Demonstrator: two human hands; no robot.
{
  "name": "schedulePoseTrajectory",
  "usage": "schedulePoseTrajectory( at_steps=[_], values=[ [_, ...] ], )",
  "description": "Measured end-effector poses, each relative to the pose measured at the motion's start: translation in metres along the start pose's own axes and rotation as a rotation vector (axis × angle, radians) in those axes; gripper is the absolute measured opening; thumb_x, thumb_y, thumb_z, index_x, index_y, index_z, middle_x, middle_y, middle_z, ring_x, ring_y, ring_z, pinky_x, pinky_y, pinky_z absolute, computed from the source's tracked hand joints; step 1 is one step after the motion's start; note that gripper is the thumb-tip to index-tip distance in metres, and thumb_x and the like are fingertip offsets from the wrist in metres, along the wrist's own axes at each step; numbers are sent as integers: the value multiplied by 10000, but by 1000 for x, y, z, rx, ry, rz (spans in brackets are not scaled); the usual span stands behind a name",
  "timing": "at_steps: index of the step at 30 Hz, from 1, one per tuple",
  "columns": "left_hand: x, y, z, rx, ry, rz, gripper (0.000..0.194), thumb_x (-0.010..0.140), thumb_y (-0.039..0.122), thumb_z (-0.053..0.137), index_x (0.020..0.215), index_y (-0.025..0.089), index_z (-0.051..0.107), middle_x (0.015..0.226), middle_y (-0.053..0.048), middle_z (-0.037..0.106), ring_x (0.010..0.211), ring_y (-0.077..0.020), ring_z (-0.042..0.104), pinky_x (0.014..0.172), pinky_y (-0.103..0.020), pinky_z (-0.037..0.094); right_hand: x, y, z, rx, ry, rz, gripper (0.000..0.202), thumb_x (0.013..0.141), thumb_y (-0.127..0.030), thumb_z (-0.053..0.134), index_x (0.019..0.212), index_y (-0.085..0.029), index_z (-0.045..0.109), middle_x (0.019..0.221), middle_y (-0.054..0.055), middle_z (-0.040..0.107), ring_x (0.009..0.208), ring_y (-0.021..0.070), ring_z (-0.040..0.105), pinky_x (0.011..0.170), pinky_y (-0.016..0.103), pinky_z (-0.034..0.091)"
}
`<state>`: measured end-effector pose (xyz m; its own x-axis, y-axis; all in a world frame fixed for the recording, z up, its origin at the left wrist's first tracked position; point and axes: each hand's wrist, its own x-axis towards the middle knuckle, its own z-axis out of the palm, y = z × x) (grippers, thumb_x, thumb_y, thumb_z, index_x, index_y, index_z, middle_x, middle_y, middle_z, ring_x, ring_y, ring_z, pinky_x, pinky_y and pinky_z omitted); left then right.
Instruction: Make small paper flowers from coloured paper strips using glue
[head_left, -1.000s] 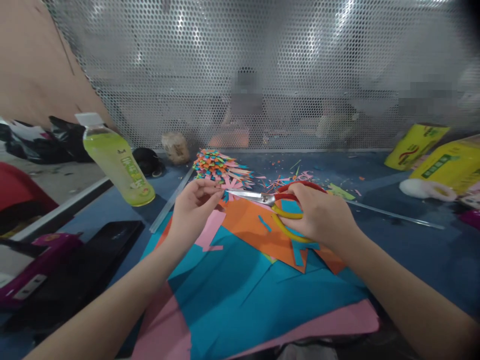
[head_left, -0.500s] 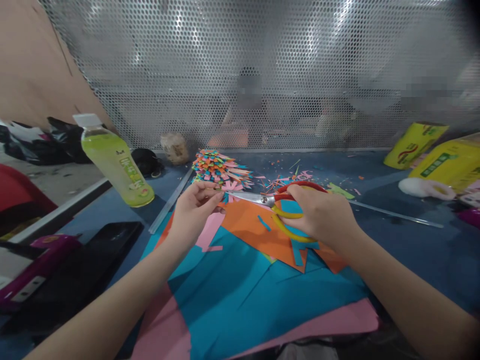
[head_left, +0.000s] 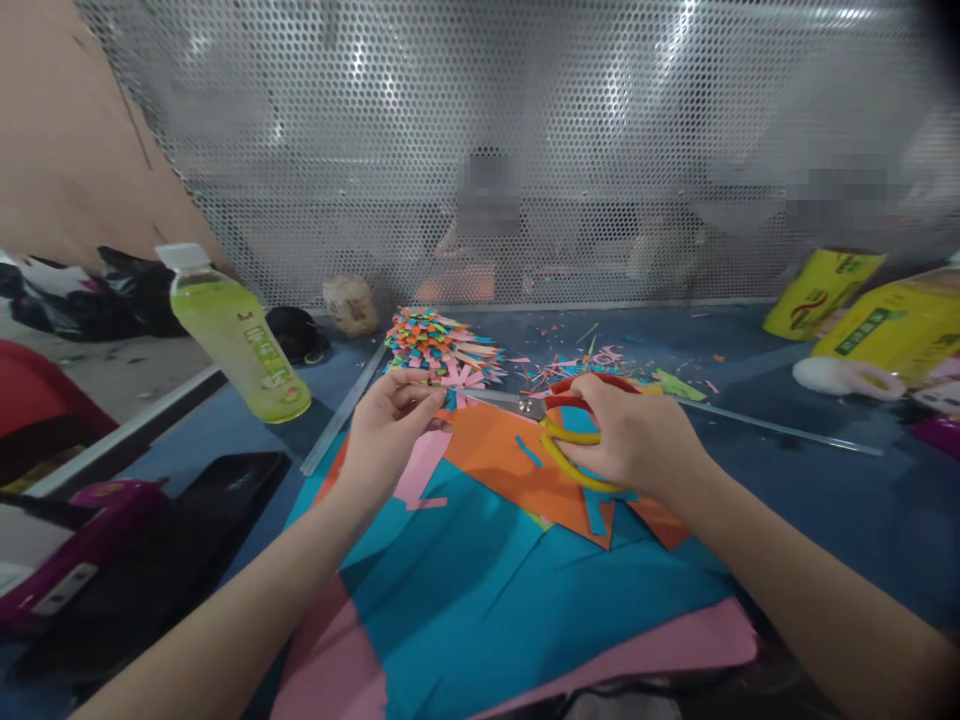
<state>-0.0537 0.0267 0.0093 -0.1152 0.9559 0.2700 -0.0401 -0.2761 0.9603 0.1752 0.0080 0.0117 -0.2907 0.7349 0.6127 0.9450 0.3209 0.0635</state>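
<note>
Two big sheets lie nearest me: a pink sheet (head_left: 675, 645) along the near side of the counter (head_left: 810, 490), its rounded right corner showing, and a blue sheet (head_left: 487, 600) over it. Left of my left forearm, a black slab (head_left: 240, 480) and a purple box (head_left: 97, 530) crowd towards the counter's left edge, so that elbow has little room; right of my right forearm a broad stretch of counter shows. On the blue sheet lie an orange sheet (head_left: 495, 450) and a pink scrap (head_left: 424, 460). Above the orange sheet, my right hand (head_left: 641, 435) is wrapped round the red and yellow handles of the scissors (head_left: 531, 406), blades pointing left. Their tips come right up to my left hand (head_left: 394, 415), its thumb and fingertips drawn together; I cannot tell what they pinch. Just past those fingertips spread pink strips (head_left: 463, 376), in front of a tuft (head_left: 427, 345) of coloured paper. A clear rod (head_left: 341, 415) lies left of the tuft, between it and a bottle (head_left: 236, 345); cuttings (head_left: 577, 372) are strewn to its right. Yellow packs (head_left: 892, 330) sit towards the far right corner. Mesh (head_left: 375, 120) walls off the back edge.
</note>
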Motion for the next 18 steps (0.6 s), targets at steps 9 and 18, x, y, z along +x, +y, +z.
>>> schedulePoseTrajectory(
  at_steps=[9, 18],
  values=[
    [0, 1, 0, 9, 4, -21, 300, 627, 260, 690, 857, 148, 532, 712, -5, 621, 620, -103, 592, 541, -229, 537, 0, -2, 0, 120, -87, 37, 406, 714, -551, 431, 891, -200, 536, 722, 23, 648, 545, 145, 553, 448, 224, 215],
    [0, 3, 3, 54, -9, 24, 278, 629, 238, 679, 839, 146, 521, 710, -9, 623, 616, -116, 599, 513, -233, 535, 3, 3, -4, 27, -189, -21, 403, 719, -554, 427, 884, -211, 559, 677, 15, 626, 526, 133, 516, 455, 227, 201]
  ],
)
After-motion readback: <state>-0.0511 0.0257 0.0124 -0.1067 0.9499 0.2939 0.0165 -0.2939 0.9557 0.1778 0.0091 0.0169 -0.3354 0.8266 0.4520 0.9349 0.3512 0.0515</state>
